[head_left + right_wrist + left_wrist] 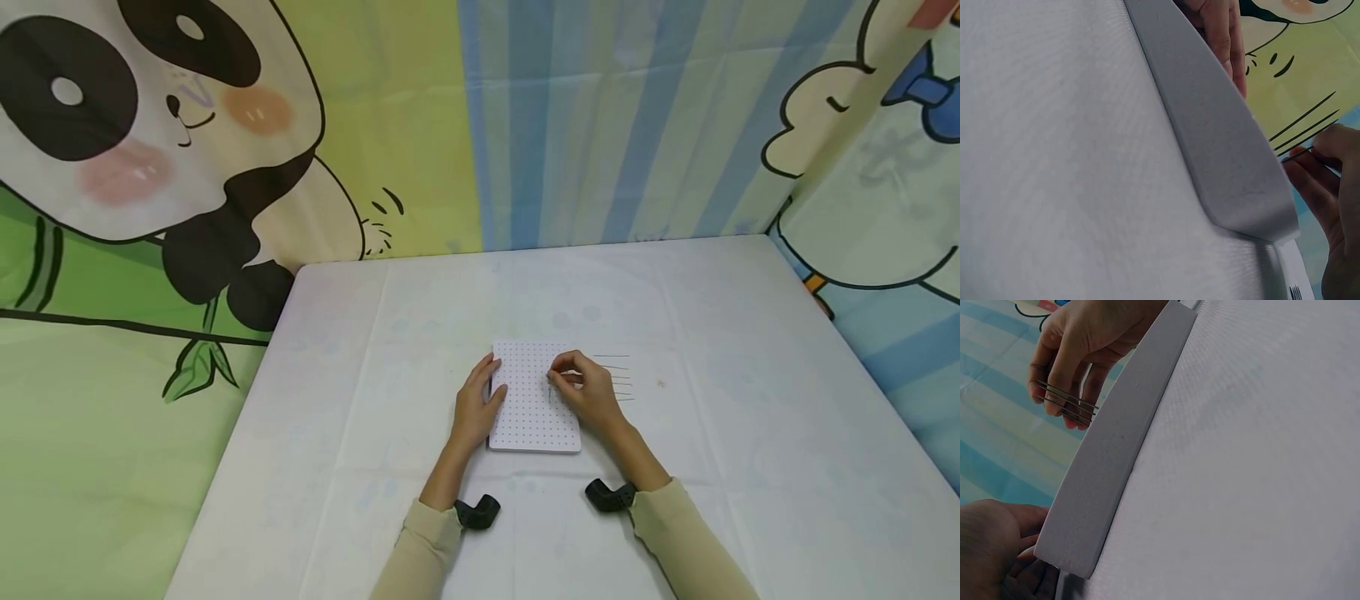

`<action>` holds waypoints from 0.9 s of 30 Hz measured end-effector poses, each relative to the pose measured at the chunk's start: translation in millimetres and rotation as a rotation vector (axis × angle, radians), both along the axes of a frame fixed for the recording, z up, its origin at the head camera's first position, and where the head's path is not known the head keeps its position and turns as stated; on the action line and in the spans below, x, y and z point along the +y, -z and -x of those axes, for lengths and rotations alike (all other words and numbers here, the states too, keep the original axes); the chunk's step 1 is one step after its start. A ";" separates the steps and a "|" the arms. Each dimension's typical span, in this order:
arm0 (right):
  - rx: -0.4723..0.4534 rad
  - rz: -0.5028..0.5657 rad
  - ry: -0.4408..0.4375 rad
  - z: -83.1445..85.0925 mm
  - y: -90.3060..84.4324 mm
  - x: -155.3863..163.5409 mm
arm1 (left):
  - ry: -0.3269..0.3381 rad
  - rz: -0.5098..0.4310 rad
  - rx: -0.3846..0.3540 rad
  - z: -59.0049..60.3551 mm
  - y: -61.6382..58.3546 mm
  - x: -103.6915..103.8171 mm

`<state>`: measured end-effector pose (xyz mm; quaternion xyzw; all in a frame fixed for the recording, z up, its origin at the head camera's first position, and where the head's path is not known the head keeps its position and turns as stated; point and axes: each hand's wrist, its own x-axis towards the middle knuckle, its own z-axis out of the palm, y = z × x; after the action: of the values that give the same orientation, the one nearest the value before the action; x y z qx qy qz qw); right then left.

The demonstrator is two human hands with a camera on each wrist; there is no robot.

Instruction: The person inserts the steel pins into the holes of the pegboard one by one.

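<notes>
A white board (534,412) dotted with small holes lies flat in the middle of the white table (750,350). My left hand (476,410) rests against the board's left edge, fingers fairly straight and thumb touching its top. My right hand (589,388) hovers over the board's right part and pinches a few thin metal rods (1066,400) between thumb and fingertips. Several more thin rods (615,379) lie in a row on the table just right of the board. The wrist views show the board's thick pale edge (1116,462) (1222,156), with my right hand (1079,350) above it.
Cartoon curtains hang round the table: a panda (150,125) at the left, blue stripes (600,117) at the back and a duck (862,142) at the right. Black wrist mounts (476,510) (609,497) sit by my beige sleeves.
</notes>
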<state>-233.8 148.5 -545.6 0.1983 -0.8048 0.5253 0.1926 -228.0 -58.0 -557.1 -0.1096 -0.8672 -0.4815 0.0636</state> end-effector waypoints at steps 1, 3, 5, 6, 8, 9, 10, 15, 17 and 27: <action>0.000 -0.003 -0.006 0.3 1.4 0.7 | 0.000 0.000 -0.002 0.0 -0.2 0.2; 0.003 -0.012 -0.014 0.8 2.7 1.6 | 0.000 -0.001 -0.005 0.1 -0.3 0.4; 0.005 -0.023 -0.024 0.8 2.2 1.9 | -0.001 -0.003 -0.008 0.3 -0.6 0.6; 0.005 -0.029 -0.029 0.8 1.7 2.0 | -0.001 -0.004 -0.007 0.4 -0.7 0.6; 0.009 -0.038 -0.034 1.0 0.8 2.1 | 0.000 -0.006 -0.005 0.5 -1.2 0.5; 0.011 -0.042 -0.036 1.1 0.4 2.4 | 0.000 -0.005 -0.003 0.7 -1.4 0.4; 0.013 -0.046 -0.037 1.4 0.3 2.5 | 0.001 -0.003 -0.001 0.8 -1.5 0.4; 0.028 -0.056 -0.047 4.0 0.8 3.6 | 0.003 0.002 0.012 1.8 -2.4 -0.2; 0.028 -0.059 -0.052 4.6 1.1 3.9 | 0.003 0.002 0.013 1.9 -2.6 -0.4; 0.008 -0.086 -0.059 -0.7 5.0 5.7 | 0.002 -0.019 -0.014 -1.5 -2.5 0.1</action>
<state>-233.2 154.2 -550.6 0.2322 -0.8196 0.4949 0.1716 -226.4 -57.9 -554.6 -0.1063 -0.8629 -0.4906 0.0582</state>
